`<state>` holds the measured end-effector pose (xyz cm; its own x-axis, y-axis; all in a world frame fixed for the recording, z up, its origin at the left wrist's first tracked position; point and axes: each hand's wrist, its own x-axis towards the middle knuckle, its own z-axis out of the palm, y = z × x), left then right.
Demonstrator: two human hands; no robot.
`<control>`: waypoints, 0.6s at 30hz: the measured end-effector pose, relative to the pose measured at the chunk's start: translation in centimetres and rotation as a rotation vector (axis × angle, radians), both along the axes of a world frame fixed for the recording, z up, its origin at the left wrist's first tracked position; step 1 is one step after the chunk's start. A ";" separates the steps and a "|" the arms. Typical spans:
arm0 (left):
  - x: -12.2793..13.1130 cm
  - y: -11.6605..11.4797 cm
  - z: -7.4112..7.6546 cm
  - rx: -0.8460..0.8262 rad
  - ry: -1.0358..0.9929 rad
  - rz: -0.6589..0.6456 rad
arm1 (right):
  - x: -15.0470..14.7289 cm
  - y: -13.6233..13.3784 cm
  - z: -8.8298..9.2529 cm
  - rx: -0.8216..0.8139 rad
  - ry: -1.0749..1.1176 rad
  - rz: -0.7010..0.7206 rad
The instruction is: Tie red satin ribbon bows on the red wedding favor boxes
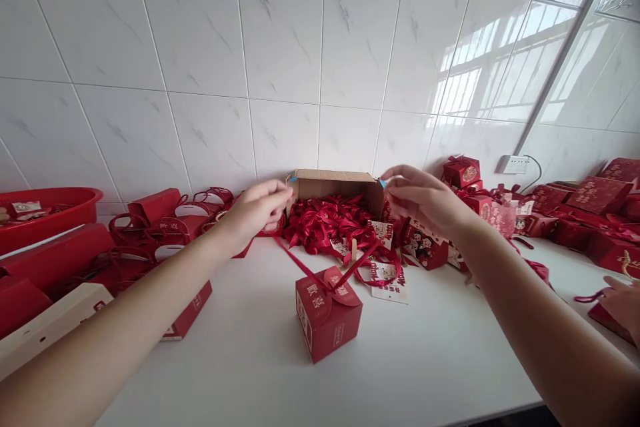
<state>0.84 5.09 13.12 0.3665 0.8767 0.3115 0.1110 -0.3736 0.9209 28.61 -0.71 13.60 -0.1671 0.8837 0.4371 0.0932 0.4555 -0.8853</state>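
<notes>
Fingers are bent on the left hand point(260, 210) and right hand point(425, 197) beyond the cubic red cardboard box point(330, 323); whether its glossy red ribbon point(301, 264) is gripped cannot be told.

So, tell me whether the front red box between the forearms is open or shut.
Shut: the red box has its rounded top flaps folded over, a red ribbon rising where they meet.

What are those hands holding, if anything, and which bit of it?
It can't be told for sure. The red ribbon on the little red box spreads toward the left hand and right hand, but any grip on its ends isn't clear.
</notes>
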 end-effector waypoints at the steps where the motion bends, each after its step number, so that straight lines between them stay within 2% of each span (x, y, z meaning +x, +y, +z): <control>1: -1.0 0.0 -1.0 -0.004 0.124 0.026 | 0.7 -0.4 -1.0 -0.010 -0.062 -0.060; 4: -3.4 -0.4 -4.6 0.062 0.457 -0.028 | 2.1 -1.5 -4.6 -0.109 -0.338 -0.158; 6: -4.3 -1.0 -7.0 0.039 0.608 -0.092 | 2.3 -2.2 -6.8 -0.165 -0.583 -0.197; 9: -4.1 -1.7 -9.4 0.069 0.594 -0.049 | 1.2 -2.7 -9.3 -0.083 -0.816 -0.269; 12: -2.6 -2.1 -10.8 0.059 0.446 0.053 | -0.7 -2.3 -11.3 -0.047 -0.753 -0.235; 15: -1.1 -2.1 -12.0 -0.166 0.330 0.097 | -2.2 -1.4 -13.3 -0.100 -0.612 -0.148; 18: -0.4 -2.3 -13.1 -0.403 0.193 0.063 | -2.6 -0.4 -14.9 -0.169 -0.514 -0.087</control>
